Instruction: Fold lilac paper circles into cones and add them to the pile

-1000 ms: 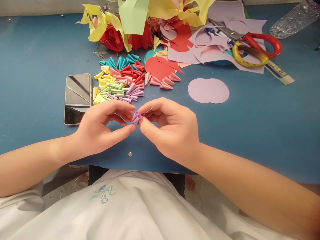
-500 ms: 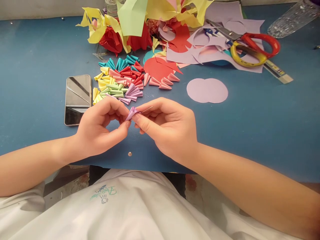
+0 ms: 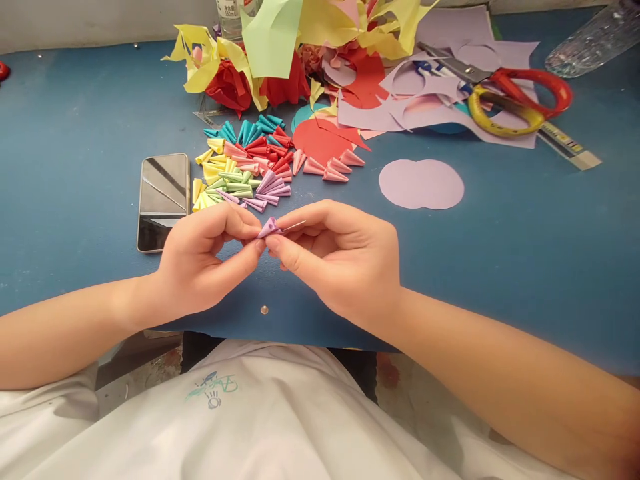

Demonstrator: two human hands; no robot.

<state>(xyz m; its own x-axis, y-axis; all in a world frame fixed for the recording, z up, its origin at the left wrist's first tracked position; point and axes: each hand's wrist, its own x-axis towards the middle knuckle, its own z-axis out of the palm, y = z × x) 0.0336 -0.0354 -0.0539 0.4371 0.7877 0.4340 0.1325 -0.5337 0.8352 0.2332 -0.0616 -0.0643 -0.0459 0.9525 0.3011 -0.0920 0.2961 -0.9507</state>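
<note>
Both hands meet over the near part of the blue table. My left hand and my right hand pinch a small purple paper cone between their fingertips. A thin needle-like stick pokes out from the cone past my right forefinger. Just beyond the hands lies a pile of rolled paper cones in teal, red, yellow, green, pink and purple.
A phone lies face up left of the cones. Two overlapping purple paper circles lie to the right. At the back are crumpled paper scraps, red-and-yellow scissors, a ruler and a clear bottle.
The cone has been rolled tighter between the fingertips, from a loose open curl to a narrow point. The hands stay in the same place; the view shifted slightly.
</note>
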